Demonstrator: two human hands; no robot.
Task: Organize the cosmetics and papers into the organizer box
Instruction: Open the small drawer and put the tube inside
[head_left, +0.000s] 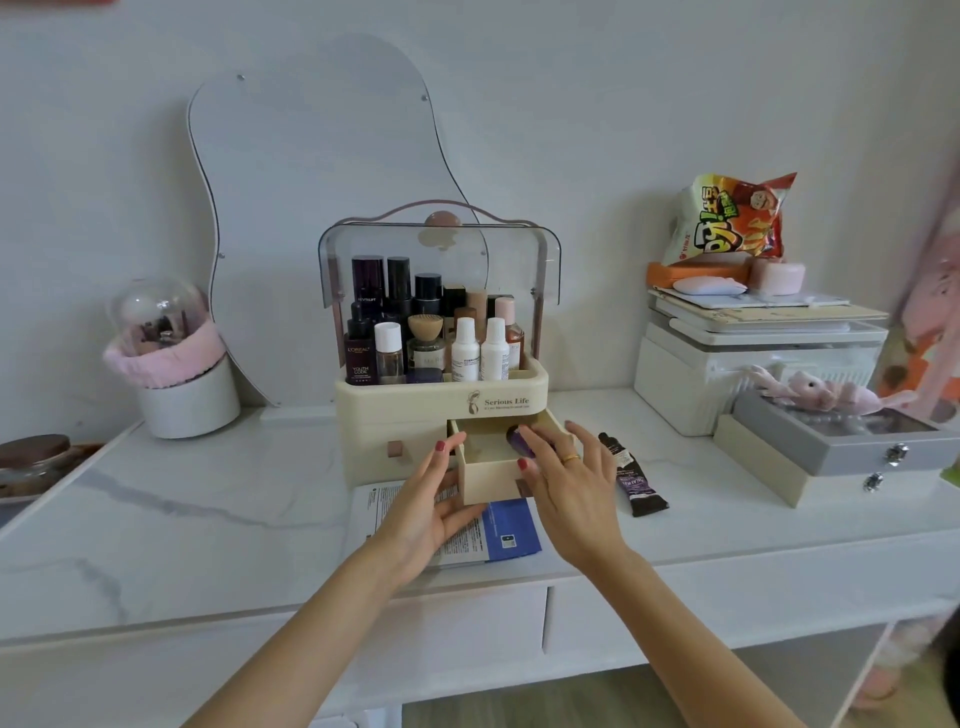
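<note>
Two hands (431, 499) at drawer (493, 467), one tube (631, 475)

Both bare forearms reach forward and upward from the bottom edge, converging toward the middle. The left hand (423, 501) lies with its palm turned inward to the right, fingers straight and close together, thumb raised so its red-painted nail points up; the fingers press flat against what is beside them. The right hand (563, 480) is held palm down, wrist slightly bent, fingers spread and gently arched, their tips lowered. A gold ring (570, 459) sits on one of its fingers, and red polish shows on the thumbnail. The two hands stay just apart, not touching.
</note>
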